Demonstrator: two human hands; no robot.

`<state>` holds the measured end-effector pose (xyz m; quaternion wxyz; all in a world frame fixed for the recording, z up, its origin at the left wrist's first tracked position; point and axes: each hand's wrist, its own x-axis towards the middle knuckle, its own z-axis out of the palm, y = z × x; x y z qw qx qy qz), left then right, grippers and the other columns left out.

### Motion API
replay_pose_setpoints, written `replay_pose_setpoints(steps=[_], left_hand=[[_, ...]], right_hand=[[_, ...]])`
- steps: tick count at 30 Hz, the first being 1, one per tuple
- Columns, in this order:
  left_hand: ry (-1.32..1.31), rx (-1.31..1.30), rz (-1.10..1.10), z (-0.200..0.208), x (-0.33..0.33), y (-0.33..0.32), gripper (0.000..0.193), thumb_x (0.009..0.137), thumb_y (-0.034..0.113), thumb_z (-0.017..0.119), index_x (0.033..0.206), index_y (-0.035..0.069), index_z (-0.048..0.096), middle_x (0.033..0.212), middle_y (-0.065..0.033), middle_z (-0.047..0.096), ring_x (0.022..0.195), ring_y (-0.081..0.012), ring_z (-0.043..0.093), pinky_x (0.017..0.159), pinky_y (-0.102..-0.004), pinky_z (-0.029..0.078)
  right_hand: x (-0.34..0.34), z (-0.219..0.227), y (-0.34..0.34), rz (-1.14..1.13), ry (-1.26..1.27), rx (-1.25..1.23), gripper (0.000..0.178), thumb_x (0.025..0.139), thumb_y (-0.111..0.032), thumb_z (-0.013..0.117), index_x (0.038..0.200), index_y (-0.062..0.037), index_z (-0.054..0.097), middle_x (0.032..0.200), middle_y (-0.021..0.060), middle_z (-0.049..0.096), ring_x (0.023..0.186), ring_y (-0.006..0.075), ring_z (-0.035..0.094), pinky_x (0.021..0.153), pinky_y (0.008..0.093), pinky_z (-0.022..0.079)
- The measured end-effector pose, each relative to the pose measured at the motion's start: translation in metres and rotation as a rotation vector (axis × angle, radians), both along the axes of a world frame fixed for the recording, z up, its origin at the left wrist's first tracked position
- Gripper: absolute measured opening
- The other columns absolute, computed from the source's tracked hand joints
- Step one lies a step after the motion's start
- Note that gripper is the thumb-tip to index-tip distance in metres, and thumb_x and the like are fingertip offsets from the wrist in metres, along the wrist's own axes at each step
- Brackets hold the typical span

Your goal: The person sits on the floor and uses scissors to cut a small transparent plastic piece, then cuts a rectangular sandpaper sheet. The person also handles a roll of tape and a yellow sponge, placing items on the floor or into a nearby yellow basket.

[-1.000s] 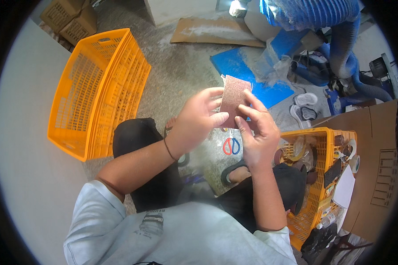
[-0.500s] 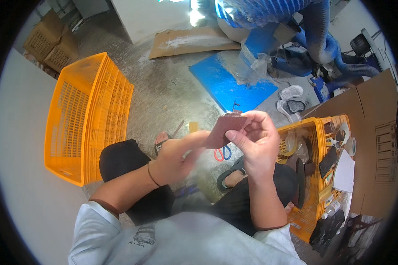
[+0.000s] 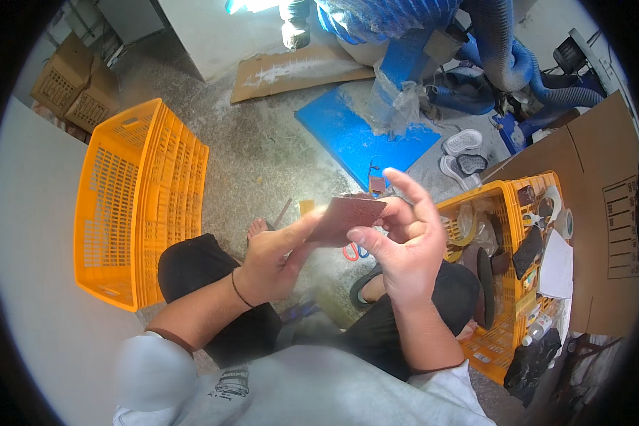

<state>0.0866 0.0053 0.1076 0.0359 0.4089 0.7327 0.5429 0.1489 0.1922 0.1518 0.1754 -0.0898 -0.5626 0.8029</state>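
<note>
Tilted flatter since half a second ago: reddish-brown rectangular sheet of sandpaper [image 3: 349, 219], held more edge-up and nearer the chest then, now lying nearly level in front of the knees. Camera aim shifted too, with more concrete floor [image 3: 263, 156] in view.

Head view only. Left hand [image 3: 273, 259] closed on sandpaper's near-left corner, thumb on top, fingers curled beneath. Right hand [image 3: 397, 245] pinching far-right edge between thumb and index, remaining fingers spread and lifted clear. Sheet suspended between both hands above lap, touching nothing else.

Empty orange slotted plastic crate [image 3: 138, 206] on floor at left, well apart. Second orange plastic crate [image 3: 504, 334] at right, just beside knee, stuffed with dark pads, tape rolls and white paper. Orange-handled scissors [image 3: 353, 251] on floor below sheet, partly hidden. Blue flat mat [image 3: 362, 138] and blue ribbed hoses [image 3: 508, 64] farther off, brown cardboard panel [image 3: 596, 213] at far right.

Risk, as judgement: grip light and only at the edges, so sheet likely to slip or fold if either pinch loosens. Abrasive face could scrape fingertips if dragged across skin. Scissors lying directly below, awkward spot for a drop.
</note>
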Motion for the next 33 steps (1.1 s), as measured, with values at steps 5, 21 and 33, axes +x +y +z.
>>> replay_pose_setpoints(steps=[5, 21, 33], left_hand=[[0.173, 0.013, -0.033, -0.005, -0.005, 0.004, 0.059, 0.082, -0.014, 0.057, 0.138, 0.004, 0.057, 0.122, -0.0175, 0.069, 0.102, -0.0275, 0.072, 0.083, -0.0304, 0.052], [-0.182, -0.172, -0.023, -0.005, 0.003, 0.004, 0.067, 0.083, -0.005, 0.065, 0.146, 0.013, 0.050, 0.105, -0.0123, 0.074, 0.091, -0.0199, 0.073, 0.084, -0.0285, 0.042], [-0.733, 0.043, -0.123, -0.007, -0.011, 0.009, 0.059, 0.088, -0.006, 0.060, 0.145, 0.001, 0.047, 0.128, -0.0126, 0.066, 0.112, -0.0165, 0.065, 0.099, -0.0294, 0.048]], right_hand=[[-0.004, -0.008, 0.001, 0.038, -0.021, 0.110, 0.038, 0.075, 0.006, 0.082, 0.104, -0.0024, 0.058, 0.094, 0.0056, 0.068, 0.088, 0.0128, 0.065, 0.077, 0.0264, 0.053], [-0.007, -0.009, 0.005, -0.072, -0.162, 0.286, 0.032, 0.079, 0.001, 0.081, 0.095, -0.0040, 0.054, 0.083, 0.0031, 0.065, 0.072, 0.0059, 0.061, 0.064, 0.0206, 0.048], [-0.031, -0.040, 0.025, 0.044, -0.235, 0.195, 0.022, 0.085, -0.004, 0.076, 0.100, -0.0026, 0.060, 0.088, 0.0042, 0.068, 0.080, 0.0083, 0.063, 0.069, 0.0254, 0.052]])
